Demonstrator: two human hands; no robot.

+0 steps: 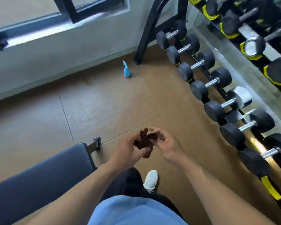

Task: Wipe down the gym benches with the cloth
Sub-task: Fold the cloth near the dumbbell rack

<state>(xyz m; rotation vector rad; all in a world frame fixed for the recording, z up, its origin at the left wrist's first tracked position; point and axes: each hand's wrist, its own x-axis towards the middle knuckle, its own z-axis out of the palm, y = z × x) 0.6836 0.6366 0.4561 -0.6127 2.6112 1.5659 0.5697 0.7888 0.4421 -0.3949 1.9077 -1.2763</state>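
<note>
A small dark brown cloth (142,140) is bunched between both my hands, held in the air over the floor. My left hand (128,149) grips its lower part, fingers curled around it. My right hand (165,143) pinches its upper right edge with thumb and fingertips. The gym bench (44,179), with a dark grey-blue padded top, lies at the lower left, its end just left of my left forearm. The cloth is not touching the bench.
A blue spray bottle (126,70) stands on the brown floor near the white wall. A rack of black dumbbells (217,95) runs along the right side. A black frame leg (144,38) stands beyond the bottle. My white shoe (151,179) is below my hands.
</note>
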